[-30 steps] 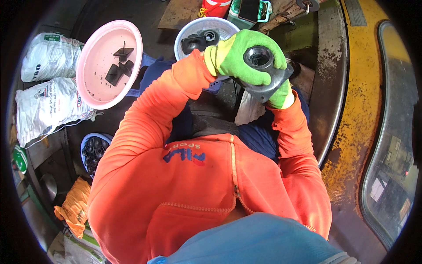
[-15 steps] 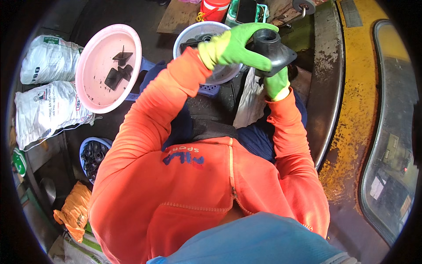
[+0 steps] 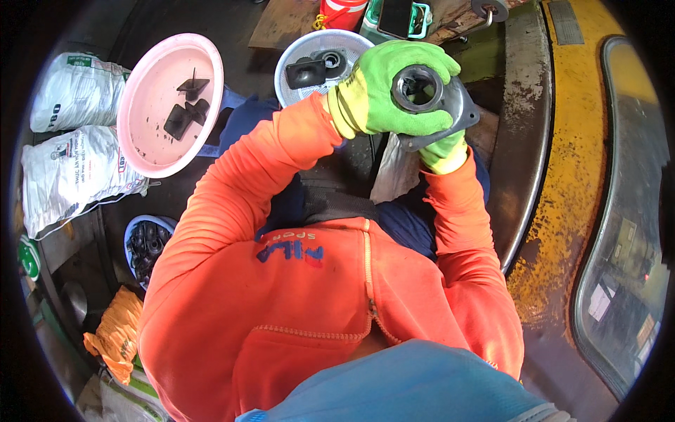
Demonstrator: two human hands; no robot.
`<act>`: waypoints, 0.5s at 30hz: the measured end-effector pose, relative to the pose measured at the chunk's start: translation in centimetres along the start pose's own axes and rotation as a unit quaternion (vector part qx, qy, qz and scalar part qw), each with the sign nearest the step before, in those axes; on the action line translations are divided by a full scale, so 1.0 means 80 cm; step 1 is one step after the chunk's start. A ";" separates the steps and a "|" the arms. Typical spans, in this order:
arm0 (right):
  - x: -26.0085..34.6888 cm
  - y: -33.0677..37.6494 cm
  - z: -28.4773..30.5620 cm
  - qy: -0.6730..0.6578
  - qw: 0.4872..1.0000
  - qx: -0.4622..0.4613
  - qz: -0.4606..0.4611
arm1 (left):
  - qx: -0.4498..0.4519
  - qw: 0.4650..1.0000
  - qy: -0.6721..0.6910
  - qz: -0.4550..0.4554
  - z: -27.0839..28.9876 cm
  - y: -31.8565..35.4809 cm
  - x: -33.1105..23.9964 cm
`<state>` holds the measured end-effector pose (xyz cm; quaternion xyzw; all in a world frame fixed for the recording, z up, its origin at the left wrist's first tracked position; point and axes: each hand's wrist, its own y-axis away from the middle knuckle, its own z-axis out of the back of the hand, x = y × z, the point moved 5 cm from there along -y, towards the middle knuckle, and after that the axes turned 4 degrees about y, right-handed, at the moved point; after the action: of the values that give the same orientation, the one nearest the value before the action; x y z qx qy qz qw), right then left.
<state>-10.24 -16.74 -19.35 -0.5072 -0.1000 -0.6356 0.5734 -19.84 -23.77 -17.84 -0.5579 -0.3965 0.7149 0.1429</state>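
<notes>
Both hands wear green gloves with yellow-green cuffs. Between them is a black flanged part (image 3: 453, 116), rubber-looking, with a round hollow collar and a flat flange pierced by a hole at its corner. My left hand (image 3: 383, 88) curls around the collar, its fingers behind the rim and its thumb in front. From below, my right hand (image 3: 446, 151) grips the flange side; most of its fingers are hidden behind the part. The collar's opening faces up toward me. Just left of the gloves, a white mesh basket (image 3: 283, 86) contains similar black parts (image 3: 306, 73).
A pink basin (image 3: 144, 158) with a few black pieces stands at left. Below it sits a blue-rimmed basin (image 3: 129, 247) full of black parts. White sacks (image 3: 81, 172) lie far left. A worn yellow machine panel (image 3: 562, 232) borders the right. A red bucket (image 3: 343, 14) stands at back.
The black flanged part has tipped so its round opening now faces me. My left hand has moved down slightly and closed further around the collar, uncovering more of the mesh basket.
</notes>
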 end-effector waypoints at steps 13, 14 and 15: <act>0.009 0.046 -0.017 -0.054 0.971 0.224 -0.071 | 0.322 0.899 0.298 0.011 -0.019 0.001 0.007; 0.004 0.046 -0.020 -0.100 0.970 0.197 -0.099 | 0.336 0.892 0.304 0.009 -0.020 0.000 0.010; -0.002 0.043 -0.024 -0.135 0.968 0.171 -0.120 | 0.349 0.885 0.310 0.006 -0.020 -0.001 0.013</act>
<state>-8.39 -19.11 -21.91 -0.4671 -0.3443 -0.5986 0.5522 -18.77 -22.42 -18.57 -0.6676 -0.0537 0.5988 0.4391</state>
